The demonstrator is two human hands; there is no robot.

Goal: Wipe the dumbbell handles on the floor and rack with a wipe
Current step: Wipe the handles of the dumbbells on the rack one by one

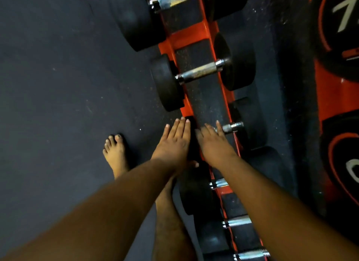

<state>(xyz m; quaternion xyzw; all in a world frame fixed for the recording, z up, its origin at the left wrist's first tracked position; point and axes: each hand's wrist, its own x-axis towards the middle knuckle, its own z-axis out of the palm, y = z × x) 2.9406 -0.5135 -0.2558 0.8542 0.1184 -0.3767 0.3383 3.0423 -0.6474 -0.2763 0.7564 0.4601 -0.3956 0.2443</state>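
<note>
Both hands reach out flat over the orange dumbbell rack. The left hand and right hand have straight fingers, holding nothing. The right hand covers a dumbbell handle on the rack. A bare foot stands left of the rack.

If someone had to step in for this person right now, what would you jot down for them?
Left hand: open, fingers straight, holding nothing, over the front edge of the rack.
Right hand: open, flat, over a dumbbell handle on the rack; whether it touches it I cannot tell.
Wipe: none in view in either hand.
Dumbbells: a row on the orange rack, chrome handles showing; the one above the hands looks smudged. No dumbbell on the floor is in view.
Done: cannot be told from this view.
Left: probably find a wipe, then do the handles one by one.
</note>
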